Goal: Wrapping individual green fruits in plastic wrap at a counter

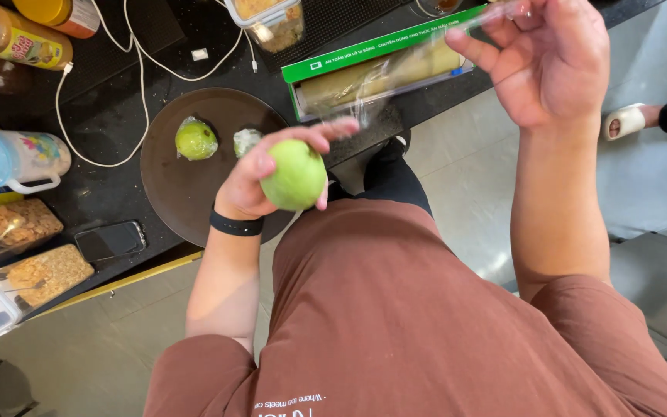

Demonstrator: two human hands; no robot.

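Observation:
My left hand [260, 177] grips a round green fruit [295, 176] above the near rim of a dark brown round plate [187, 189]. My left thumb also pinches the lower edge of a clear plastic film [403, 73]. My right hand [553, 58] is raised at the upper right and pulls the other end of that film out of a long green box of cling wrap [364, 54] lying on the black counter. On the plate lie a green fruit wrapped in film [195, 140] and a smaller wrapped piece [246, 140].
The black counter [102, 170] carries a white cable [137, 93], a dark phone [110, 241], clear boxes of cereal [40, 274], a lidded cup [9, 158], sauce bottles [21, 38] and a food container [272, 19]. Another person's sandalled foot [627, 121] stands on the tiled floor at right.

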